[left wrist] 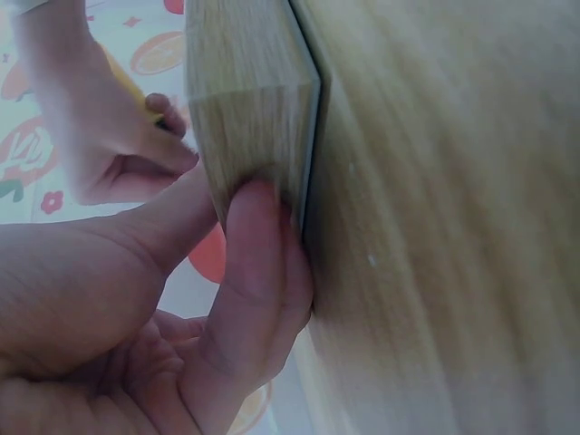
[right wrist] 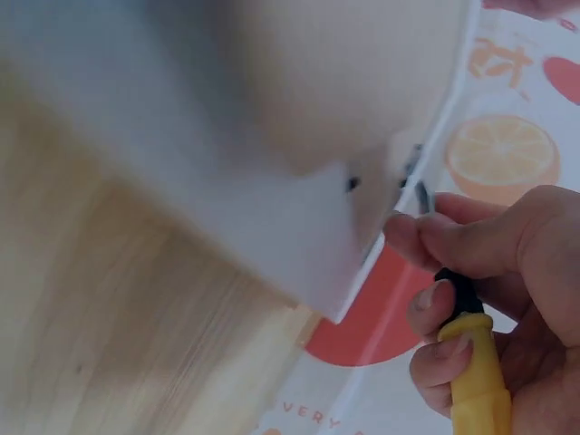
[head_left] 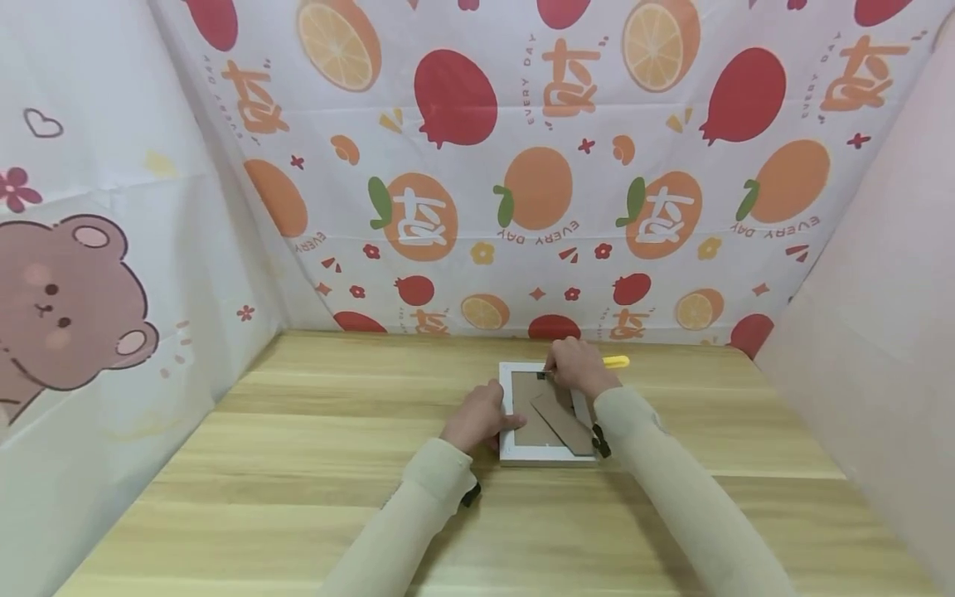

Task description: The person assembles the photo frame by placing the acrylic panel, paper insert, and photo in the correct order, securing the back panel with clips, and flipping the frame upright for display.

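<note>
A picture frame (head_left: 548, 453) lies back side up on the table, with a white border, a brown backing board (head_left: 525, 431) and a slanting stand leg (head_left: 561, 421). My left hand (head_left: 477, 417) grips its left side, the thumb over the border and the fingers against the wood-grain edge (left wrist: 249, 127). At the far edge, my right hand (head_left: 578, 366) holds a screwdriver (right wrist: 478, 372) with a yellow and black handle. Its metal tip (right wrist: 423, 196) shows beyond the pinching thumb and index finger, near small dark fittings on the backing. Whether the tip touches them, I cannot tell.
The wood-grain table (head_left: 321, 464) extends around the frame. A fruit-printed cloth (head_left: 477, 182) hangs behind the table's back edge. White cloth walls stand at both sides, the left one with a printed bear (head_left: 70, 307).
</note>
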Demonstrator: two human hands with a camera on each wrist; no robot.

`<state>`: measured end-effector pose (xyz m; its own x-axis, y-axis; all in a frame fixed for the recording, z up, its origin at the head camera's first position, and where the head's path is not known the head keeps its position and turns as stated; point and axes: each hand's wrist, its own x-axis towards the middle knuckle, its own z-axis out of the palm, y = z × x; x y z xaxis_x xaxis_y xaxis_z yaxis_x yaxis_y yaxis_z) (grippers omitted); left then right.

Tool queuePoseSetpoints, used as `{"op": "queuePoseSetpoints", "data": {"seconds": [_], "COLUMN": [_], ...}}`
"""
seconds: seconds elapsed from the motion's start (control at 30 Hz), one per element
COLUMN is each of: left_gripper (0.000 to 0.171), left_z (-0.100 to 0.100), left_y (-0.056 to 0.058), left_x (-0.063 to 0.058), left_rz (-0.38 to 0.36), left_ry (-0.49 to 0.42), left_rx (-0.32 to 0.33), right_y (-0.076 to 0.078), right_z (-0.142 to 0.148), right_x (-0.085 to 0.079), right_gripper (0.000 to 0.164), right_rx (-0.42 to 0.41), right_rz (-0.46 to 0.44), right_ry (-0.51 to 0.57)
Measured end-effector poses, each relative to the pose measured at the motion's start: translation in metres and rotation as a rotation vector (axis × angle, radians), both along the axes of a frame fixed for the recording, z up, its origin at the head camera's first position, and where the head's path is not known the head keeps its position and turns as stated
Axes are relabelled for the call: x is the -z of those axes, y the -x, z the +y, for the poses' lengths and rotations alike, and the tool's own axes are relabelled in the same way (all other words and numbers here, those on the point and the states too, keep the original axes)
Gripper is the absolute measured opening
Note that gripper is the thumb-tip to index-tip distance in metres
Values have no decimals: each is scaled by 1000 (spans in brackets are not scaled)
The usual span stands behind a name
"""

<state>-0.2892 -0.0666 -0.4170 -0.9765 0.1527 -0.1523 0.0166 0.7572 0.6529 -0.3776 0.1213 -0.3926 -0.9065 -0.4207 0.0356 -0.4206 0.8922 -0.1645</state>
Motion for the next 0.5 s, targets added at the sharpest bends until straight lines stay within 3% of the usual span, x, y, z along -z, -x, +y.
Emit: {"op": "queuePoseSetpoints", "data": {"seconds": [0.2, 0.5], "left_gripper": [46, 47], "left_z": [0, -1], "left_y": [-2, -1], "left_x": [2, -1], "left_rz": [1, -8], "left_ry": [-24, -12], "left_rx": [-3, 5], "right_y": [-8, -26], "right_z": [-8, -19], "right_x": [-8, -10], "right_gripper": [13, 21], "right_rx": [-44, -59], "right_rz": [28, -63], "right_ry": [61, 99]}}
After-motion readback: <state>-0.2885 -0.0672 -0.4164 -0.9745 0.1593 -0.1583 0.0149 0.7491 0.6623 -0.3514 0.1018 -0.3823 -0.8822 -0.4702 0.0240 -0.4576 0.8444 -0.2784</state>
